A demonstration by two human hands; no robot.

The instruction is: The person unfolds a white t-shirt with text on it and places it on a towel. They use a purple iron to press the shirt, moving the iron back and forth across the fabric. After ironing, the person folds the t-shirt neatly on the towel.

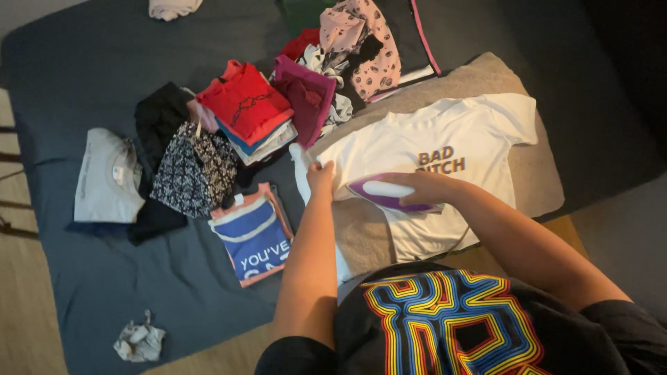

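Right hand [425, 186]: closed round handle of purple-and-white iron [389, 194], on white T-shirt [455, 149].
Left hand [320, 178]: fingers curled, pinching shirt's sleeve edge.
T-shirt: flat on beige pad [535, 173].
Hidden: iron's soleplate, right fingertips.

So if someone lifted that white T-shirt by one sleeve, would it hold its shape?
Probably not. The white T-shirt lies flat and thin over the beige towel, so it would likely droop and fold. It looks light, and the left hand pins its edge, which suggests it slides easily when pushed.
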